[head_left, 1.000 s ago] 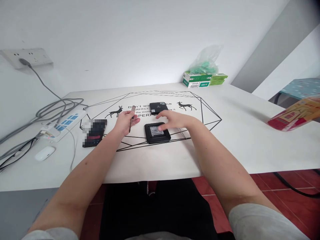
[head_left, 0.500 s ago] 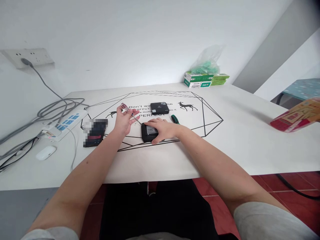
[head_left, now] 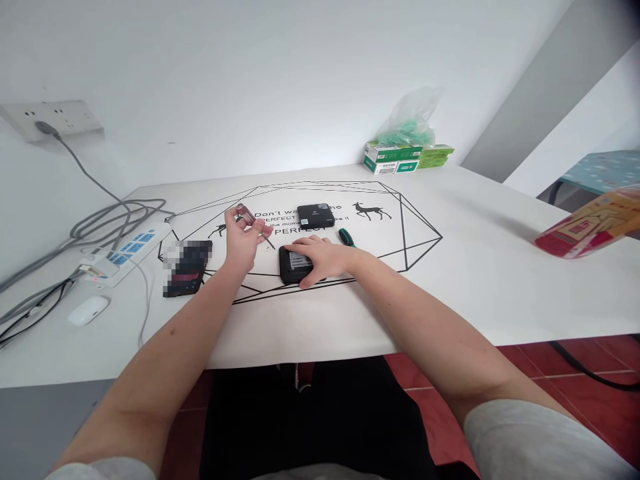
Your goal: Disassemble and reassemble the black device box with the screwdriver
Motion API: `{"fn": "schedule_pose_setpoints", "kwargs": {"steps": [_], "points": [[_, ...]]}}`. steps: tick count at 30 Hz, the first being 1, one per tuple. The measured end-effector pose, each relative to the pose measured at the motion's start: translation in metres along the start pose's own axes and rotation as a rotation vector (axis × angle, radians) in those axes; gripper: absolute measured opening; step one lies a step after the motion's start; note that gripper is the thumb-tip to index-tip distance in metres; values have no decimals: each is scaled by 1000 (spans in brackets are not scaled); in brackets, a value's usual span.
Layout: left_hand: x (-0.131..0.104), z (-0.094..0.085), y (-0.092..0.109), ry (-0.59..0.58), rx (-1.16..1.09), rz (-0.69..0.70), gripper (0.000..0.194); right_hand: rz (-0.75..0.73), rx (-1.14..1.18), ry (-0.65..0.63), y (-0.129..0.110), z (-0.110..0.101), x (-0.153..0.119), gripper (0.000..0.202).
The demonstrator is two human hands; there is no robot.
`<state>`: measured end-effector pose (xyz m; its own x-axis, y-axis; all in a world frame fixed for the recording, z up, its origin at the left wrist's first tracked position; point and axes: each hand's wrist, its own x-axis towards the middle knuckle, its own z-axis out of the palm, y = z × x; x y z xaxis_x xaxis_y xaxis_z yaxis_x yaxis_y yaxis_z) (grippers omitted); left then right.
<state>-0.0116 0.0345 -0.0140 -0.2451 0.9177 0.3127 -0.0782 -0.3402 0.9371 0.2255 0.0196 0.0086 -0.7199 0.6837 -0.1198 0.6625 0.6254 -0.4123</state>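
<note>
My left hand (head_left: pixel 241 241) is closed around a screwdriver (head_left: pixel 245 213) with a clear reddish handle. Its thin metal shaft points down and right, and the tip is a short way left of a black box-shaped device (head_left: pixel 286 265). That device lies on the table with a printed label facing up. My right hand (head_left: pixel 323 259) grips it from above, fingers over the far side and thumb at the near side, hiding its right part. Beyond it lies a flat black square case (head_left: pixel 316 216). A green and black handled tool (head_left: pixel 345 237) is partly hidden behind my right hand.
On the left are a phone (head_left: pixel 187 270), a white earbud case (head_left: pixel 89 311), a power strip (head_left: pixel 133 252) and grey cables (head_left: pixel 117 220). Green and white boxes (head_left: pixel 393 157) under a plastic bag (head_left: pixel 411 120) stand against the wall. A red and yellow package (head_left: pixel 583 227) is at the right.
The screwdriver's tip has come away from the black device's corner, as my left hand moved slightly left. My right hand stays on the device. The whole view has shifted a little.
</note>
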Motion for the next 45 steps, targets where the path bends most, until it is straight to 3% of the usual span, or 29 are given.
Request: {"fn": "schedule_pose_setpoints", "kwargs": {"steps": [7,13,20,28,36,41,45], "points": [[-7,5,-2,-98,52,12,58,-8,17,11,-2,-1,-1,117],[-1,-2,-4,-59,45,74,55,3,-10,-9,-3,-2,-1,118],[3,-5,-9,-107,45,61,57,12,1,0,-5,-3,-2,117],[-11,3,6,-139,104,64,71,0,1,-3,-4,-2,-1,118],[-5,0,6,109,60,-253,57,1,7,-11,-3,-2,-2,116],[2,-9,-1,150,-5,-436,62,-1,18,-5,-2,-1,-1,119],[5,-11,-2,158,-22,-498,66,13,1,-26,0,-1,-1,121]]}}
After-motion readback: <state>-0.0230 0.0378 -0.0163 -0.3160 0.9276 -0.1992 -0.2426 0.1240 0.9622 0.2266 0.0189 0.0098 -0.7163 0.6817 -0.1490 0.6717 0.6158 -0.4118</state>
